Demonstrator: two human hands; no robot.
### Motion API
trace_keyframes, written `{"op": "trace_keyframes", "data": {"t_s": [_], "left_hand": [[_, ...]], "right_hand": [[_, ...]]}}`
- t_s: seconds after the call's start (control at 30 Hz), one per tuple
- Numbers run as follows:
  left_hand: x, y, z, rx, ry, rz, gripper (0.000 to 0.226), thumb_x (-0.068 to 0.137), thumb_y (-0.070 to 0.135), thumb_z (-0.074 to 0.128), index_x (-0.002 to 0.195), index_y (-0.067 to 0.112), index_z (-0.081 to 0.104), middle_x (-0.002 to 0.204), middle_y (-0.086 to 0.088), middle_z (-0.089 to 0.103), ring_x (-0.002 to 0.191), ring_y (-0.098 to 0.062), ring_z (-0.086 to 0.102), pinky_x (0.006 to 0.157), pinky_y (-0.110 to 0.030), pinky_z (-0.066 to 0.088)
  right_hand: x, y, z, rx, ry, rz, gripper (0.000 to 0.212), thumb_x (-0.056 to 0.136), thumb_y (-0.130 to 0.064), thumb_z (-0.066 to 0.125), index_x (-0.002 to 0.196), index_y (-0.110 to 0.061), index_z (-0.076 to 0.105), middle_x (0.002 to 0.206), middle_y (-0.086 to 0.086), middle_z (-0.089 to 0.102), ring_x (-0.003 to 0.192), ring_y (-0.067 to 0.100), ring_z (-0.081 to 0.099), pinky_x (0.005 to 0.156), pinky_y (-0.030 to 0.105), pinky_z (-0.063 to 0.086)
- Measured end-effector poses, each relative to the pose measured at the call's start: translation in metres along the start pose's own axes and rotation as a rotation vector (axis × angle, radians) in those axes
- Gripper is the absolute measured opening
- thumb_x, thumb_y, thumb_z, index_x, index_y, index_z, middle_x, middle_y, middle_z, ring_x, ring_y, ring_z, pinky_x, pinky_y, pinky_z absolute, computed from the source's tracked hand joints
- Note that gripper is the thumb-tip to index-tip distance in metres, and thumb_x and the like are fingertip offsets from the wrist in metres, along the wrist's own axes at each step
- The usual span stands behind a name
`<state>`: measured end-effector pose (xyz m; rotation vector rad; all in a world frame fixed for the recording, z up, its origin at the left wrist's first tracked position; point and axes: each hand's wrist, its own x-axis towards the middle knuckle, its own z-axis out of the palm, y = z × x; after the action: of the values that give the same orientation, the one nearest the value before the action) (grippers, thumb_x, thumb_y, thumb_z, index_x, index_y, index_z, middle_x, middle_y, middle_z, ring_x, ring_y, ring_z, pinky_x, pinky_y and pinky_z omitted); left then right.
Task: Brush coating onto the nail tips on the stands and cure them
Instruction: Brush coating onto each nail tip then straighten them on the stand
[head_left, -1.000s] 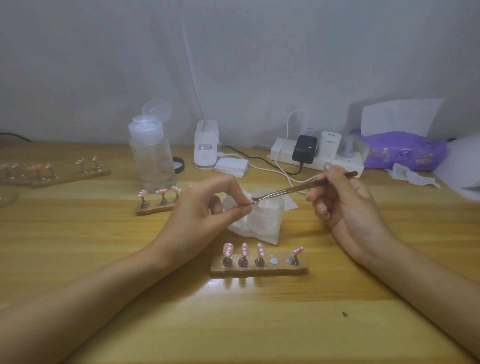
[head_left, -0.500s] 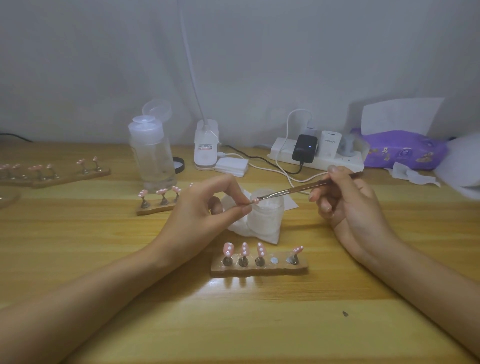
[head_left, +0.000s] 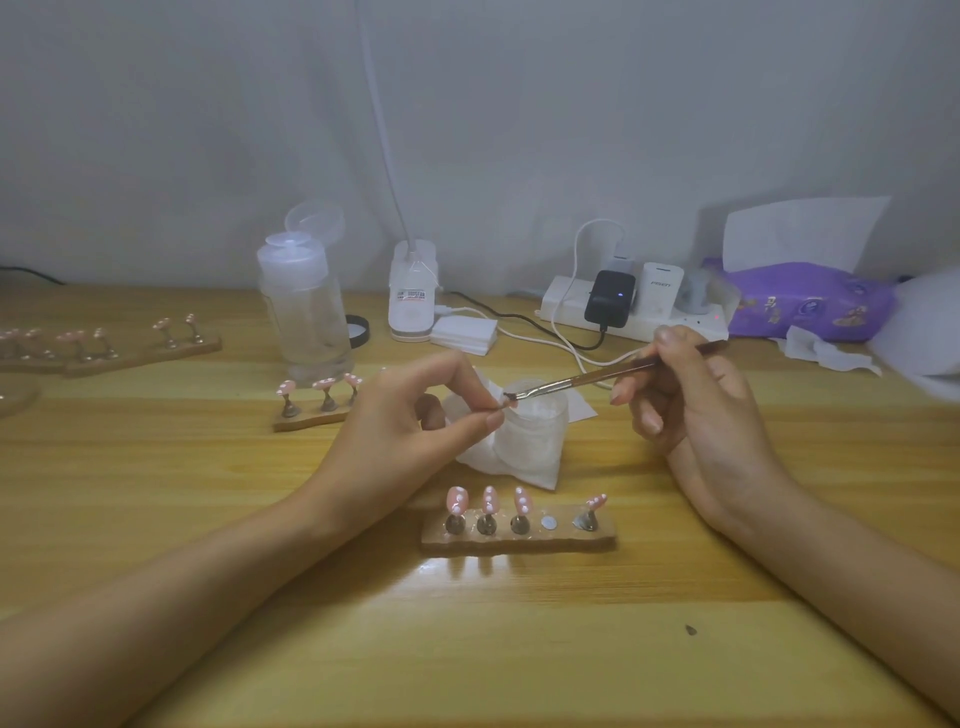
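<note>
My left hand (head_left: 410, 421) pinches a small nail tip on its metal peg between thumb and forefinger, above a frosted white jar (head_left: 530, 431). My right hand (head_left: 691, 405) grips a thin brown brush (head_left: 597, 378), and its bristles touch the pinched tip. In front of me a wooden stand (head_left: 519, 538) carries pink dotted nail tips (head_left: 488, 501) on pegs, with one bare magnet spot among them. A second stand (head_left: 311, 410) with pink tips sits behind my left hand.
A clear pump bottle (head_left: 304, 306) and a white lamp base (head_left: 413, 291) stand at the back. A power strip (head_left: 623, 306) with cables, a purple tissue pack (head_left: 810, 301) and crumpled tissues lie back right. More stands (head_left: 114, 343) line the far left.
The brush tip has slid a little along the pinched nail tip, and my right hand has shifted slightly. My left hand has stayed in place.
</note>
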<state>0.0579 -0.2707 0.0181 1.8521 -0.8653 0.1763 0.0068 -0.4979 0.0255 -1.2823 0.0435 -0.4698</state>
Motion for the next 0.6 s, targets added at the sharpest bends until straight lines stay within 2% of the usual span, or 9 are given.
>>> {"op": "trace_keyframes", "data": {"t_s": [0.17, 0.3, 0.47, 0.6], "left_hand": [[0.0001, 0.0005, -0.0005, -0.007, 0.0, -0.018, 0.012, 0.085, 0.011, 0.077, 0.079, 0.014, 0.067, 0.066, 0.024, 0.061, 0.045, -0.004, 0.037, 0.049, -0.009, 0.031], [-0.0003, -0.0001, -0.0003, -0.022, 0.002, -0.024, 0.015, 0.085, 0.01, 0.077, 0.078, 0.016, 0.066, 0.069, 0.022, 0.063, 0.045, -0.003, 0.039, 0.049, -0.009, 0.031], [0.0, -0.0003, -0.0003, -0.035, -0.002, -0.046, 0.014, 0.086, 0.014, 0.077, 0.077, 0.019, 0.067, 0.076, 0.015, 0.067, 0.048, -0.006, 0.041, 0.049, -0.014, 0.035], [0.0004, -0.0008, -0.001, -0.035, -0.007, -0.046, 0.012, 0.085, 0.017, 0.077, 0.079, 0.022, 0.069, 0.079, 0.013, 0.068, 0.049, -0.004, 0.042, 0.048, -0.014, 0.036]], "right_hand": [[0.0019, 0.0, -0.0016, 0.037, 0.05, 0.009, 0.032, 0.102, -0.024, 0.048, 0.073, -0.016, 0.056, 0.057, 0.01, 0.064, 0.036, 0.011, 0.037, 0.04, 0.017, 0.034], [0.0009, 0.001, -0.0001, -0.002, -0.005, -0.02, 0.031, 0.101, -0.026, 0.048, 0.074, -0.016, 0.057, 0.059, 0.013, 0.065, 0.037, 0.012, 0.038, 0.041, 0.019, 0.032], [0.0018, 0.0004, -0.002, 0.041, 0.056, -0.005, 0.03, 0.102, -0.024, 0.048, 0.075, -0.013, 0.055, 0.056, 0.012, 0.064, 0.036, 0.011, 0.037, 0.041, 0.017, 0.034], [0.0008, 0.0001, 0.0002, 0.021, 0.0, -0.019, 0.03, 0.1, -0.025, 0.048, 0.073, -0.016, 0.057, 0.059, 0.013, 0.066, 0.037, 0.012, 0.039, 0.041, 0.018, 0.033]]}}
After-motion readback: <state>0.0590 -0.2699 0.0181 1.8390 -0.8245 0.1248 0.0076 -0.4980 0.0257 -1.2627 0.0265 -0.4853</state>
